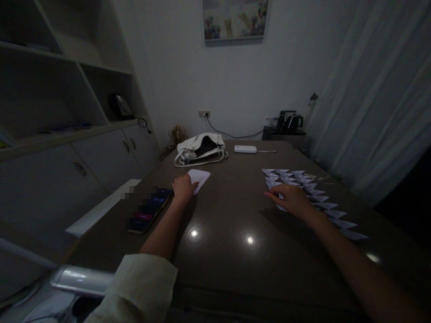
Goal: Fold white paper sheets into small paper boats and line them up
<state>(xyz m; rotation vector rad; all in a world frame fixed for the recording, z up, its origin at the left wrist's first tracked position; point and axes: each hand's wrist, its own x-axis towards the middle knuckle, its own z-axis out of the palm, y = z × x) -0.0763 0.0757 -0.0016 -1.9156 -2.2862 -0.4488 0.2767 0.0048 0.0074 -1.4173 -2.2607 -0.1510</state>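
Note:
My left hand (182,187) is at the near left edge of a small stack of white paper (201,176), thumb on the paper and the other fingers curled in. A phone (151,211) with a lit screen lies just left of that wrist. My right hand (292,199) hovers over the left side of several rows of folded white paper triangles (319,198). Its thumb and fingers are drawn together in a pinch, with nothing seen between them. A white paper point shows under this hand; part of the rows is hidden behind it.
Farther back on the dark table (229,251) stand an open white handbag (201,150) and a white power bank (245,149) with a short cable. Shelves and cabinets (97,157) line the left; a curtain (373,98) hangs right. A coffee maker (289,121) stands beyond the table.

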